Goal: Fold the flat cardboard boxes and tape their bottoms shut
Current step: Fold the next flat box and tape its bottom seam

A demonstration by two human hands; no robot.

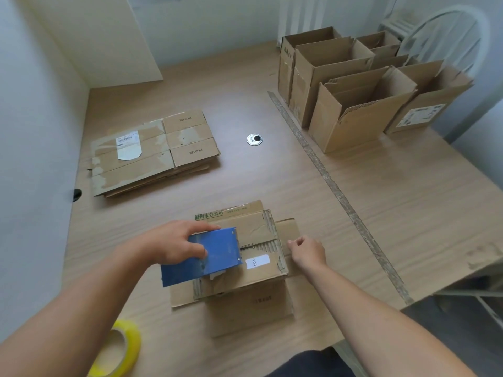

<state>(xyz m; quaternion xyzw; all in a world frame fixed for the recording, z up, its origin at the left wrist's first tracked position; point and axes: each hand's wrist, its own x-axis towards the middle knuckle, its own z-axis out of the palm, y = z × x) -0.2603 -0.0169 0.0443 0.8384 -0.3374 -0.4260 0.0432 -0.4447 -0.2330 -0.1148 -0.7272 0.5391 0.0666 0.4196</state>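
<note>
A folded cardboard box [261,268] stands upside down near the table's front edge, its bottom flaps closed and facing up, with a white "100" sticker on it. My left hand [174,244] grips a blue tape dispenser [202,257] that lies on the box's left part, over the seam. My right hand [307,251] is at the box's right edge with thumb and fingers pinched together; what it pinches is too thin to make out. The box's lower flaps spread flat on the table around it.
A stack of flat cardboard boxes [152,153] lies at the left. Several folded open boxes [353,104] stand at the back right. A yellow tape roll [119,349] sits at the front left. A tape strip [340,191] runs across the table [408,213]. A white chair [449,36] stands behind.
</note>
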